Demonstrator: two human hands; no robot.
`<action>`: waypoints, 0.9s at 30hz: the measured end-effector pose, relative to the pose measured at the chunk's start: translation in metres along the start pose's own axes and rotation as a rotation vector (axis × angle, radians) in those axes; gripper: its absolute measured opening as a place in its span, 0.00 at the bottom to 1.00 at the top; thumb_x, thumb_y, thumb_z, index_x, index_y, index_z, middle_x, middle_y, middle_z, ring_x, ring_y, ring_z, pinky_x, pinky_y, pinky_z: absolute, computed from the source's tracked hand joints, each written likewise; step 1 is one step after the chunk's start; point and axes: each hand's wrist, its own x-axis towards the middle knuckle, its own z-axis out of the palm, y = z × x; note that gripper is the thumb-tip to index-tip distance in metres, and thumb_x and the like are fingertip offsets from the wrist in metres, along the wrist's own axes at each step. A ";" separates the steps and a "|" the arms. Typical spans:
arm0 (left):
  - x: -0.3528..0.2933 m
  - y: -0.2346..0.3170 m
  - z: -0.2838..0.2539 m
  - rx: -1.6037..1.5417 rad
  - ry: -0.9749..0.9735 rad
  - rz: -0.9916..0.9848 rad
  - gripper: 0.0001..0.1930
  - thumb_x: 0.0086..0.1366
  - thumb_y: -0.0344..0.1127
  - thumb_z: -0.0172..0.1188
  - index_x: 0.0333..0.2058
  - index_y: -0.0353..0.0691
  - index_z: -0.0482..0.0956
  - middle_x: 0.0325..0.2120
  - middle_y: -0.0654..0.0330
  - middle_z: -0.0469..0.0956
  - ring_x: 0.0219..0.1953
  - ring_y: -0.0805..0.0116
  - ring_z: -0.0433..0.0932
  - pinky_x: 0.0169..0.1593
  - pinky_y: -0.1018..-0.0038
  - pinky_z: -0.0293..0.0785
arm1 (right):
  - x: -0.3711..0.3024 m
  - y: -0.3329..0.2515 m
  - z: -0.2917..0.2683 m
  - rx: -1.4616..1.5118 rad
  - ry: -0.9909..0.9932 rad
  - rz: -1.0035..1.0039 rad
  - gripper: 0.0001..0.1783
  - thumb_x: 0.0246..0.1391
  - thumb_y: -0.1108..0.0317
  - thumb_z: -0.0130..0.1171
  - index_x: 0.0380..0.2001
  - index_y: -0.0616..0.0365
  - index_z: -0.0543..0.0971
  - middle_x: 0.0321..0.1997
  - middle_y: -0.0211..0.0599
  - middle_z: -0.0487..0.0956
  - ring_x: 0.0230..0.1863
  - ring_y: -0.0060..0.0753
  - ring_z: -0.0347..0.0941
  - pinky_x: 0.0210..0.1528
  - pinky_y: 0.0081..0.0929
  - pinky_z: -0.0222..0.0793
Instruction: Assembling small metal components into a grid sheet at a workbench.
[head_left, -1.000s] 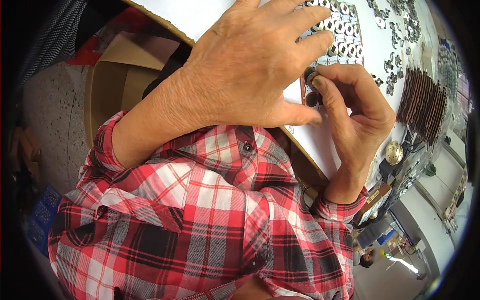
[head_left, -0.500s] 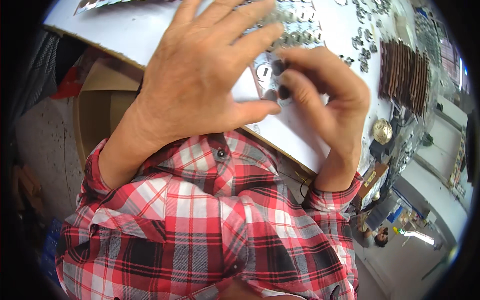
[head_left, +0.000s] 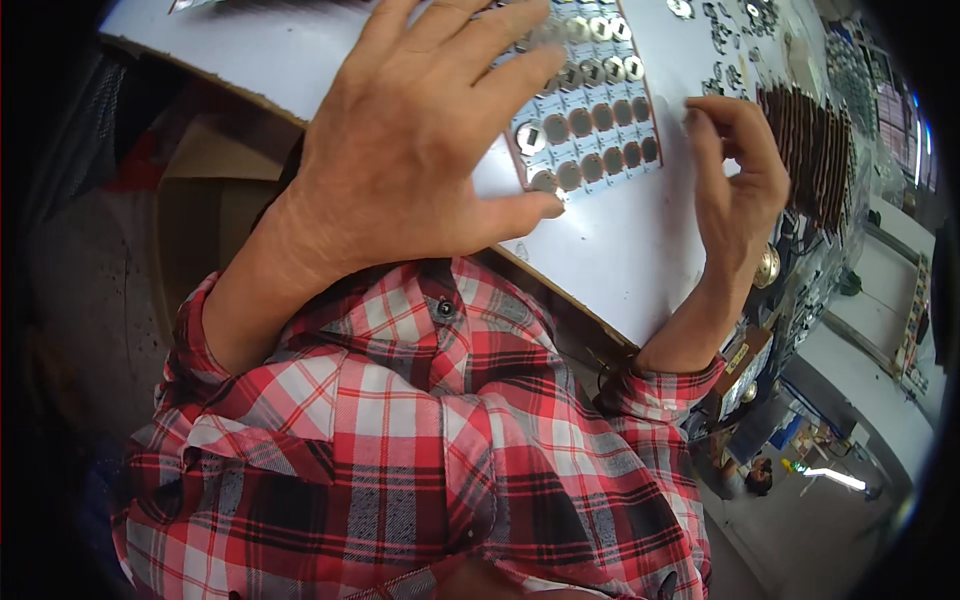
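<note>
A white desk [head_left: 620, 250] is seen in a cluttered workshop, with dark strips [head_left: 805, 150] stacked at its right. A red tray of round metal discs [head_left: 590, 120] lies on it, its long axis running near-left to far-right. The left hand [head_left: 420, 150] is spread open over the tray; the right hand [head_left: 735, 175] is held loosely curled just beside it, gripping nothing visible.

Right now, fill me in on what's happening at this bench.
A person in a red plaid shirt works at a white board. The left hand lies spread over a grid tray of small round metal discs, thumb at its near edge. The right hand hovers just right of the tray, fingers curled; whether it pinches a disc cannot be told. Loose metal parts and a row of brown pieces lie beyond.
</note>
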 end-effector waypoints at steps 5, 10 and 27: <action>-0.002 -0.003 0.006 0.086 0.015 0.004 0.39 0.51 0.55 0.75 0.53 0.28 0.79 0.55 0.36 0.75 0.62 0.38 0.71 0.64 0.41 0.63 | -0.007 -0.036 0.017 0.580 -0.003 0.180 0.10 0.63 0.77 0.62 0.46 0.69 0.82 0.37 0.35 0.84 0.29 0.20 0.76 0.30 0.17 0.69; -0.009 -0.013 0.014 0.131 0.029 0.010 0.39 0.51 0.55 0.75 0.53 0.28 0.79 0.55 0.36 0.75 0.63 0.38 0.71 0.64 0.41 0.63 | -0.012 -0.063 0.038 0.491 -0.170 0.209 0.08 0.60 0.81 0.62 0.43 0.67 0.84 0.35 0.31 0.85 0.33 0.18 0.80 0.35 0.15 0.75; -0.024 -0.029 0.032 0.231 0.137 0.123 0.39 0.51 0.56 0.75 0.53 0.29 0.79 0.56 0.36 0.76 0.63 0.39 0.71 0.64 0.40 0.62 | -0.011 -0.059 0.045 0.353 -0.192 0.039 0.06 0.55 0.83 0.65 0.36 0.65 0.84 0.30 0.29 0.80 0.29 0.15 0.78 0.29 0.15 0.70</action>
